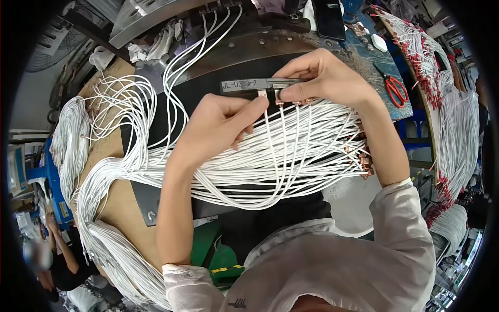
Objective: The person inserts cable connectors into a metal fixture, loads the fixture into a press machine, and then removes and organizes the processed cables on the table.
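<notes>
A grey metal bar marked "JL-U353-2" (239,85) spans the space between my hands. My left hand (213,122) is closed, thumb and forefinger pinching a white wire's copper terminal (263,94) at the bar's lower edge. My right hand (330,80) is wrapped over the bar's right part, its thumb pressing beside another copper terminal (279,97). White wires (285,140) hang down from the terminals along the bar. Beneath lies a thick bundle of white wires (234,169), with copper terminals (365,158) at its right end. My right fingertips behind the bar are hidden.
Red-handled scissors (396,92) and a black phone (329,20) lie on the blue bench top at right. More white wire bundles with red ends (442,190) hang farther right. Wires run up to a metal machine (156,21). Another person (65,260) is at lower left.
</notes>
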Available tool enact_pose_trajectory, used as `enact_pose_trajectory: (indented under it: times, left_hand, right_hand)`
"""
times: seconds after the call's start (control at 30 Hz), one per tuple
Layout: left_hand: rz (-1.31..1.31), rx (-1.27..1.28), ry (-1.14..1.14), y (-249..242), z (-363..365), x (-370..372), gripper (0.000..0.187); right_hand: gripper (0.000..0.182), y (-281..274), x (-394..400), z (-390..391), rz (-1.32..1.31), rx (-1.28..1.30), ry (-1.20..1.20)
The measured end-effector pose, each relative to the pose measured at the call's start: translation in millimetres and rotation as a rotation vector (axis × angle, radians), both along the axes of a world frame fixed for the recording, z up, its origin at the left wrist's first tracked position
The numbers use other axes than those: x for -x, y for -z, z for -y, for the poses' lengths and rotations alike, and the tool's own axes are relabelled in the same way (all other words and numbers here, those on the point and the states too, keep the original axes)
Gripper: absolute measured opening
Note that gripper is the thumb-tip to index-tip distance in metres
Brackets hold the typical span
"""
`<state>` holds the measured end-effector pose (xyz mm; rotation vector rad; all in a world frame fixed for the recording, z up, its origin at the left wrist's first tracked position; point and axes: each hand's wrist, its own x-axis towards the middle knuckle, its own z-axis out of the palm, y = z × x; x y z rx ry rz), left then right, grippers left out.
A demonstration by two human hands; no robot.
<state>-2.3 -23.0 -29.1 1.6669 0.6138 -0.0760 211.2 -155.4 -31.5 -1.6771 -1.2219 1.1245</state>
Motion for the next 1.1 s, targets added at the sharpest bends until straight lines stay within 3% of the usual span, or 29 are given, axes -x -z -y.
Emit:
enact_pose_trajectory:
  times: [0.1, 0.17, 0.2, 0.23, 0.3, 0.4, 0.43, 0.47, 0.53, 0.63, 0.67, 0.73, 0.83, 0.87, 0.9, 0.93, 0.97, 1.03, 1.07, 1.1]
  left_hand:
    - [0.054, -0.418, 0.004, -1.4, -10.9, 9.5, 0.030]
    - [0.295, -0.800, -0.096, -1.7, -11.7, -6.6, 0.022]
    - [0.353, -1.206, -0.061, 6.3, -23.1, -18.8, 0.023]
    - [0.434, -1.379, -0.061, 14.2, -32.0, -32.6, 0.030]
    - [0.409, -1.676, -0.158, 25.9, -45.8, -67.3, 0.036]
    - [0.315, -1.690, -0.228, 43.9, -65.8, -100.1, 0.044]
    - [0.274, -1.645, -0.213, 46.6, -68.7, -104.3, 0.044]
    - [0.243, -1.619, -0.197, 43.6, -65.1, -105.7, 0.044]
    - [0.228, -1.598, -0.157, 43.9, -68.7, -110.2, 0.039]
    - [0.413, -1.508, -0.222, 46.8, -71.7, -118.7, 0.012]
    - [0.474, -1.403, -0.215, 40.3, -70.7, -113.6, 0.011]
    - [0.581, -1.185, -0.194, 16.6, -56.3, -84.4, 0.020]
    - [0.790, -1.164, -0.031, -30.7, -5.2, 12.4, 0.008]
    - [0.941, -1.254, 0.047, -26.8, -27.6, 47.0, 0.008]
    - [0.990, -1.320, -0.052, -15.2, -65.8, 78.9, 0.012]
    - [0.700, -0.976, -0.411, -11.1, -86.5, 109.0, 0.023]
    - [0.675, -0.497, -0.837, -5.7, -110.3, 121.0, 0.032]
    - [0.376, -1.167, -0.841, 6.1, -109.3, 134.5, 0.033]
    - [0.211, -1.497, -0.813, 7.0, -109.1, 137.4, 0.034]
    - [0.398, -1.324, -0.708, 2.9, -78.2, 111.2, 0.033]
  right_hand:
    - [0.028, -5.2, -26.9, -22.1, 0.435, -0.002, -0.208]
    - [0.026, 19.8, -47.4, -40.9, 0.629, -0.345, -0.204]
    - [0.027, 22.1, -52.5, -57.4, 0.729, -0.527, -0.146]
    - [0.029, 24.4, -57.9, -74.2, 0.821, -0.706, -0.088]
    - [0.027, 22.9, -77.0, -112.4, 0.772, -0.443, 0.152]
    - [0.024, -0.4, -96.5, -141.8, 0.330, -0.138, 0.243]
    - [0.018, 0.9, -95.4, -138.3, 0.087, -0.241, 0.221]
    - [0.017, 22.3, -101.5, -151.8, 0.549, -0.579, 0.257]
    - [0.018, 47.7, -110.1, -171.5, 0.940, -0.845, 0.351]
    - [0.023, 40.7, -116.0, -168.8, 1.052, -0.572, 0.271]
    - [0.024, 51.2, -123.5, -169.9, 1.189, -0.724, 0.246]
    - [0.021, 31.5, -100.6, -138.0, 1.124, -0.703, 0.244]
    - [0.019, 19.1, -84.3, -79.0, 0.882, -0.491, 0.309]
    - [0.020, 16.0, -78.4, -59.0, 0.939, -0.458, 0.292]
    - [0.022, 12.7, -70.8, -38.7, 0.994, -0.422, 0.270]
    - [0.023, 12.1, -67.6, -27.7, 1.048, -0.388, 0.248]
    - [0.024, 15.5, -68.5, -23.6, 1.111, -0.348, 0.215]
    - [0.026, 23.3, -71.9, -21.4, 1.235, -0.263, 0.134]
    - [0.021, 27.9, -75.0, -26.6, 1.292, -0.390, 0.127]
    - [0.019, 22.3, -68.5, -33.2, 1.078, -0.391, 0.101]
